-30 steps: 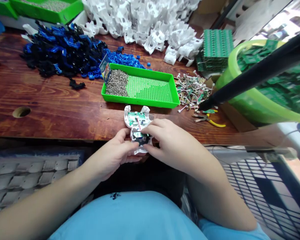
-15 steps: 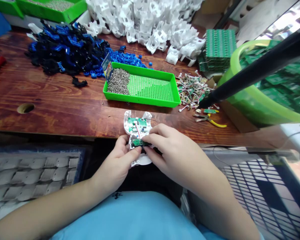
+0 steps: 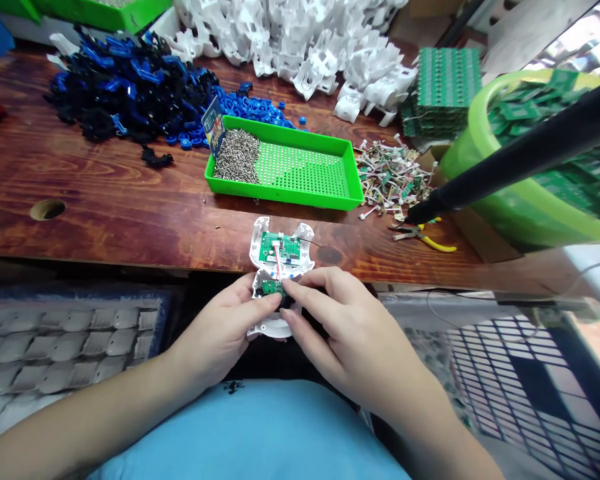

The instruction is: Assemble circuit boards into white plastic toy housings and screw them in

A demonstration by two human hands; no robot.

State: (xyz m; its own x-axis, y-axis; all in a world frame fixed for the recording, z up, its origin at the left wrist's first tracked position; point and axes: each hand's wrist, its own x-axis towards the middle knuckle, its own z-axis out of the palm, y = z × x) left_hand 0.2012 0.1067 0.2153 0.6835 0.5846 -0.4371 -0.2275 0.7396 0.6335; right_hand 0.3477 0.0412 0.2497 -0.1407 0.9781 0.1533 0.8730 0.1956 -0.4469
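A white plastic shell half (image 3: 273, 327) lies in my left hand (image 3: 233, 310), whose thumb presses on the small green circuit board (image 3: 270, 287) inside it. My right hand (image 3: 325, 313) has its fingertips on that board's right side, at the black part there; what lies between thumb and index finger is too small to tell. Beyond, at the table's front edge, sits a second white shell half (image 3: 255, 250) with a larger green board (image 3: 293, 248). A red and white cable (image 3: 278, 261) joins the two boards.
A green tray (image 3: 285, 197) of screws stands behind the shells. Blue and black parts (image 3: 130, 87), white shells (image 3: 290, 40), small wired boards (image 3: 393, 173), pliers (image 3: 425, 239) and a green tub (image 3: 465, 133) lie around. A black bar (image 3: 520, 147) slants in from the right.
My right thumb and index fingertips have shifted left on the shell. The held shell half sits slightly further left and lower, and the far half slightly further right. The view has shifted a little.
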